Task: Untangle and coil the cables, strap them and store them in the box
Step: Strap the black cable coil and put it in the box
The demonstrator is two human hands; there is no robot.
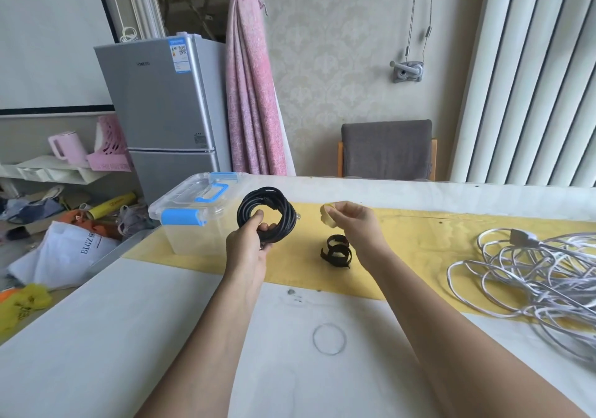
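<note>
Cable coiling looks done for one piece. In the head view the black cable (266, 214) is wound into a coil and held up just right of the clear box (190, 211), whose lid is on. The left hand (250, 243) grips the coil's lower edge with curled fingers. Further right of the box, the right hand (351, 221) pinches a yellowish strap (327, 216) above loose black straps (337, 251). Far right of the box, the white cable (529, 275) lies tangled. Strapping appears to be the step in hand; next, the strap needs wrapping round the coil.

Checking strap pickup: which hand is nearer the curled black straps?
Right. The right hand, pinching a small yellow strip, hovers close above the curled black straps; the left hand, gripping the coiled black cable, is farther left.
</note>
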